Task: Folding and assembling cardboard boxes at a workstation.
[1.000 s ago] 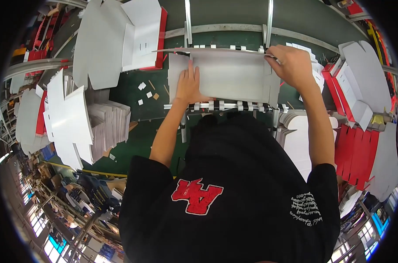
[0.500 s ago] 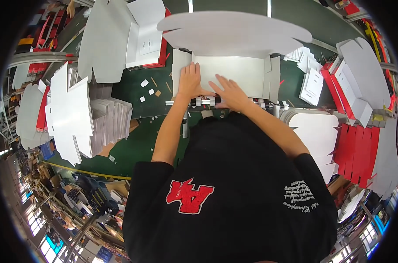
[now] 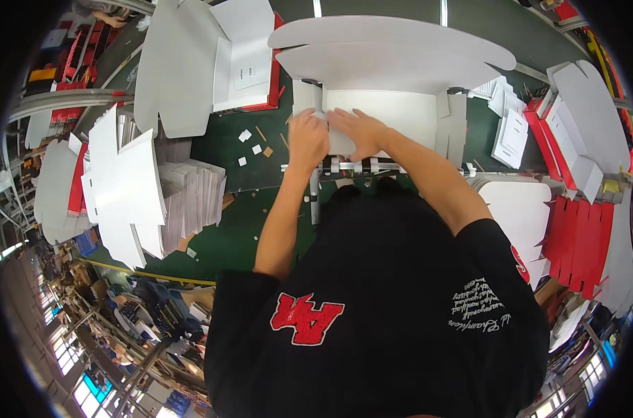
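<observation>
A white cardboard box (image 3: 393, 115) stands with its long lid raised at the far side, on a metal fixture (image 3: 372, 166) at the near edge of the green workbench. At the near left corner, my left hand (image 3: 308, 141) is closed over the side wall, fingers bent round its top edge. Inside the box my right hand (image 3: 359, 131) lies against that same left wall, its fingers stretched out toward the left and close to the left fingertips. The underside of the right palm is hidden.
A white-and-red box (image 3: 250, 76) lies opened at the far left, another red-edged box (image 3: 557, 132) at the right. Stacked white blanks (image 3: 191, 198) fill the left side. White booklets (image 3: 511, 136) and red cardboard blanks (image 3: 577, 240) are on the right. Paper scraps (image 3: 244, 135) dot the bench.
My left hand has shifted from lying flat by the left wall to curling over it. The right hand has moved left against the wall. The whole view has shifted slightly.
</observation>
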Action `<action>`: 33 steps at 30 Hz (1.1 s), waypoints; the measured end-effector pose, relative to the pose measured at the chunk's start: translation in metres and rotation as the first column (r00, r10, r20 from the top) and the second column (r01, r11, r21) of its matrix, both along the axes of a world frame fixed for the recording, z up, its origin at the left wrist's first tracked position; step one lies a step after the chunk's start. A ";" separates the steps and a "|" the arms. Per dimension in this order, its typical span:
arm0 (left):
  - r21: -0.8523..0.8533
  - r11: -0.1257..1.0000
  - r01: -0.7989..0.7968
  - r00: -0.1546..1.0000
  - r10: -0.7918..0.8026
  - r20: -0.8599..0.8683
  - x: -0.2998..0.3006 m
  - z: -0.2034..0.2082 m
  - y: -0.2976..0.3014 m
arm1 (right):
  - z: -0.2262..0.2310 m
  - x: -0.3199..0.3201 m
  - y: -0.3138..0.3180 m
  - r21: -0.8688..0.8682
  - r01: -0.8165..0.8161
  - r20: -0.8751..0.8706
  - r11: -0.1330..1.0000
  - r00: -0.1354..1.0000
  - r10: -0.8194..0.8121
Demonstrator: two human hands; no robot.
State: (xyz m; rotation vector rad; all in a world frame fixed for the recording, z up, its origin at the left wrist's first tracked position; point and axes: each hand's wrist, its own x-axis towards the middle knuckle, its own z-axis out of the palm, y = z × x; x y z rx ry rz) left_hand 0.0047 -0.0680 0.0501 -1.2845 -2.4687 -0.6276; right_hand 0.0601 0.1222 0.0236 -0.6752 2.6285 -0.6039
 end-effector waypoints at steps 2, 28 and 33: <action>0.119 0.951 -0.286 0.958 0.285 0.021 0.004 0.035 0.002 | 0.001 0.007 -0.001 -0.006 -0.012 0.027 1.000 1.000 0.012; 0.159 0.830 -0.534 0.055 -0.154 0.987 0.001 -0.030 0.029 | -0.021 0.012 -0.023 -0.450 0.359 0.100 0.817 0.930 -0.354; -0.213 0.910 -0.357 0.457 0.368 0.810 -0.020 -0.034 0.046 | 0.021 0.032 0.021 -0.076 0.334 0.334 0.940 0.897 -0.291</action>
